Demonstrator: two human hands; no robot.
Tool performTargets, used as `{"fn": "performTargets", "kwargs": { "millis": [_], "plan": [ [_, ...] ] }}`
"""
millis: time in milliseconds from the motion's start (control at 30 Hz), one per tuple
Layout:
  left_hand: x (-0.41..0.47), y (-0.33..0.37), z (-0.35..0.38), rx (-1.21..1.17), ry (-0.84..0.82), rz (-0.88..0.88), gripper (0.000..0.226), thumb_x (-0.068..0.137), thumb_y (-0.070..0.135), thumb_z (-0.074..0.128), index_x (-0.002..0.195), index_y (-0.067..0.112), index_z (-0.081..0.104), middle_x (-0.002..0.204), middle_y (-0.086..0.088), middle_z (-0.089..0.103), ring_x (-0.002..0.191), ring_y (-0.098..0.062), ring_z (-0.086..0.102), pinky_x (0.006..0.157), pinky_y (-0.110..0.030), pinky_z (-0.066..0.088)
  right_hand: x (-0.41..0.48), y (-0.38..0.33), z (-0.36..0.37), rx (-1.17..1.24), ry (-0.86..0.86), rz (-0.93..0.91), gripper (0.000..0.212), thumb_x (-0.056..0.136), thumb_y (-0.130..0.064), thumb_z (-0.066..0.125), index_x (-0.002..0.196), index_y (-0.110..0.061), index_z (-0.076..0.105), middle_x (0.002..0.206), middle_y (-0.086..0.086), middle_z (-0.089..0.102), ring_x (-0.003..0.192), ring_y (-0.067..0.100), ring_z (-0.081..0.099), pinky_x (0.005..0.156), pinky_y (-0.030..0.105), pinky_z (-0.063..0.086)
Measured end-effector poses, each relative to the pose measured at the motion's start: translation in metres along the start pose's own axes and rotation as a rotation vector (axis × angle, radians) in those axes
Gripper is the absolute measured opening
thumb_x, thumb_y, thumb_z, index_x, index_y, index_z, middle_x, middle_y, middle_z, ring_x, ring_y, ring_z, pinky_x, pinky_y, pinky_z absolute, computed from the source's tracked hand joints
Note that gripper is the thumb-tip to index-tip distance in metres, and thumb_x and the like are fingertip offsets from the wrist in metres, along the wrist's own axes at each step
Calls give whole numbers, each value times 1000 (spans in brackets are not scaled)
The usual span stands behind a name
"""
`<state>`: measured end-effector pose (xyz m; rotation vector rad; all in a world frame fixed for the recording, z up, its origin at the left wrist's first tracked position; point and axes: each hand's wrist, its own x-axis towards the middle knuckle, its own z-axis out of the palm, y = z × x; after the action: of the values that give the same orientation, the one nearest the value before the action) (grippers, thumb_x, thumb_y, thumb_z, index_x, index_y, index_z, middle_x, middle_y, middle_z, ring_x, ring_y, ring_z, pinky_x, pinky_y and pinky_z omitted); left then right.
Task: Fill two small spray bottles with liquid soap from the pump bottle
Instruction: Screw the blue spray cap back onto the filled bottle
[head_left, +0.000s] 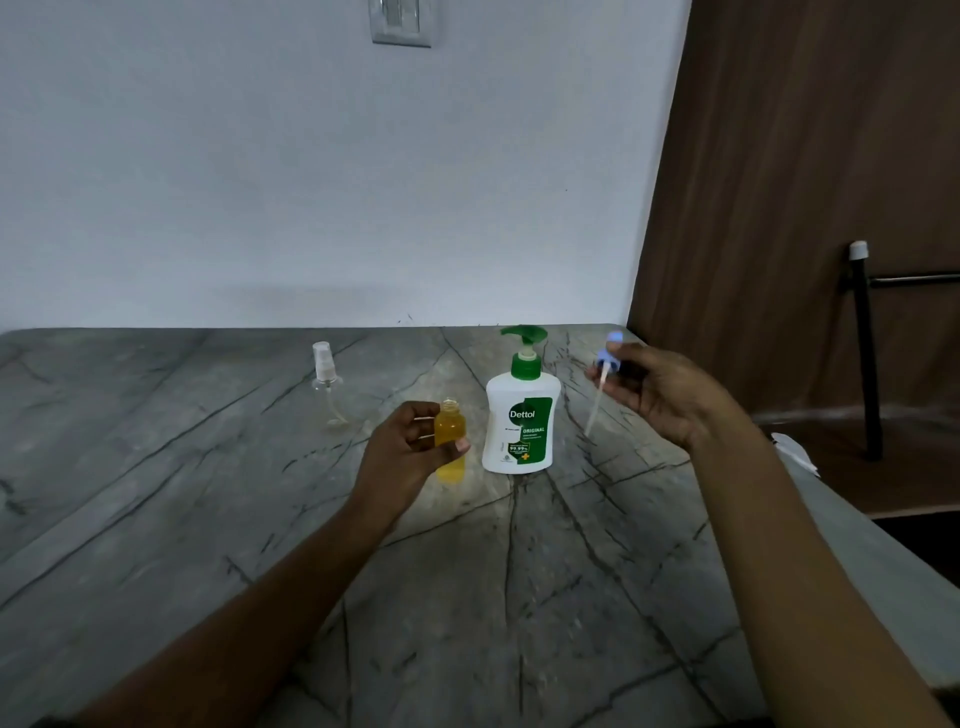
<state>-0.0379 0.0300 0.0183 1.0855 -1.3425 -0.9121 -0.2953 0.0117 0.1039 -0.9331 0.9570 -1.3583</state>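
Note:
My left hand (402, 457) grips a small uncapped spray bottle (450, 441) filled with orange liquid, held upright just above the grey marble table (208, 493). Right beside it stands the white pump bottle (521, 410) with a green pump head. My right hand (660, 395) is raised to the right of the pump bottle and holds a blue spray cap (609, 358) by its head, its white dip tube hanging down. A second small spray bottle (326, 382), clear and with its white spray top on, stands farther back on the left.
A white wall runs behind the table, with a switch plate (401, 22) high up. A brown wooden panel (810, 182) rises at the right. A black metal stand (868, 353) is on the floor beyond the table's right edge.

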Motion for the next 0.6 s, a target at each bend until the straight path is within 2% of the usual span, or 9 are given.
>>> {"fn": "performTargets", "kwargs": {
  "millis": [67, 133, 233, 333, 600],
  "plan": [
    [-2, 3, 0, -19, -5, 8, 37, 70, 7, 77, 100, 19, 59, 96, -2, 71, 88, -17, 69, 75, -34, 55, -11, -8, 18, 137, -63, -55, 10, 93, -6, 55, 88, -1, 61, 74, 9, 70, 69, 17, 71, 57, 21, 56],
    [-5, 5, 0, -29, -9, 13, 37, 69, 5, 77, 100, 18, 59, 95, -2, 72, 86, -17, 69, 75, -34, 55, -17, -9, 38, 166, -121, -96, 8, 92, -5, 56, 89, -1, 62, 75, 9, 71, 72, 16, 71, 62, 22, 58],
    [-11, 4, -1, -36, -9, 10, 38, 68, 4, 78, 100, 14, 59, 93, -4, 72, 85, -19, 69, 75, -36, 56, -15, 1, 64, 56, -159, -170, 2, 88, -6, 61, 87, -6, 63, 75, 5, 72, 72, 15, 70, 69, 25, 59],
    [-13, 2, -1, -26, -27, 9, 39, 67, 3, 78, 98, 15, 60, 92, -5, 72, 85, -21, 69, 77, -40, 56, -12, 14, 77, -99, -135, -266, 9, 85, -7, 66, 93, -7, 62, 76, 0, 71, 71, 10, 68, 63, 22, 56],
    [-12, -4, 0, 6, -31, -16, 44, 60, 14, 85, 97, 17, 61, 91, -3, 73, 85, -20, 69, 80, -47, 55, -9, 34, 82, -183, -118, -343, 11, 83, -1, 67, 89, -10, 63, 80, 5, 66, 70, 5, 65, 64, 18, 55]
  ]
}}
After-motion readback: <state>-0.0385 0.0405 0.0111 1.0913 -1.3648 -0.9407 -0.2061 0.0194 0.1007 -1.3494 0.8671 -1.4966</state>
